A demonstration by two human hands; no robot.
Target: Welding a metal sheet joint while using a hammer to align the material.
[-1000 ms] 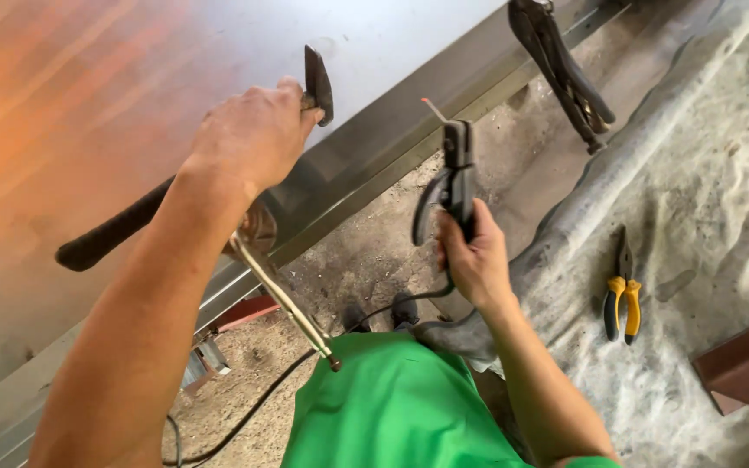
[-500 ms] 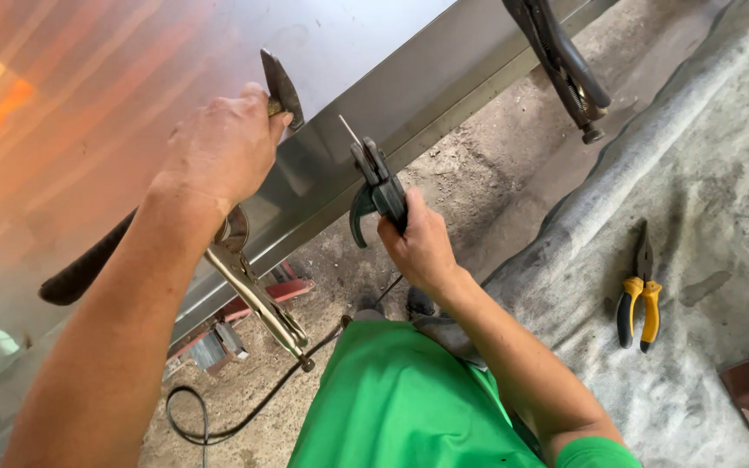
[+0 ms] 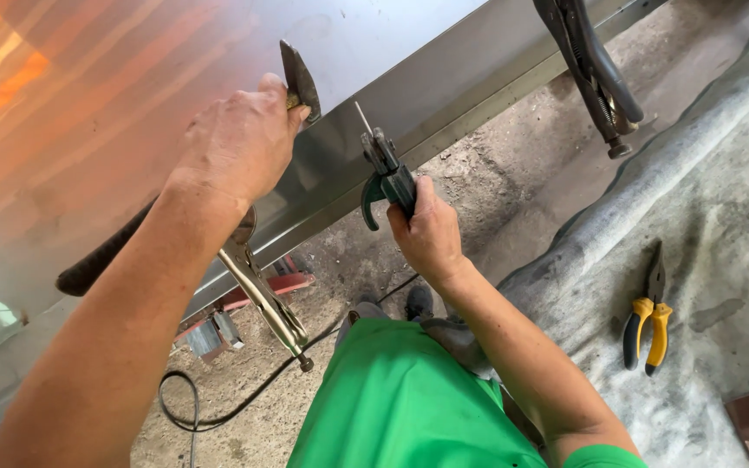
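Right hand point(image 3: 426, 230) now swung left to frame centre, clenched on electrode holder point(image 3: 385, 169) near steel sheet point(image 3: 444, 78); left hand point(image 3: 240, 143) gripping hammer point(image 3: 298, 74).

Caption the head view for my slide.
Left hand grips a hammer on sheet metal; right hand holds an electrode holder.

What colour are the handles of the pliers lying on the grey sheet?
Yellow handles on the pliers, head view.
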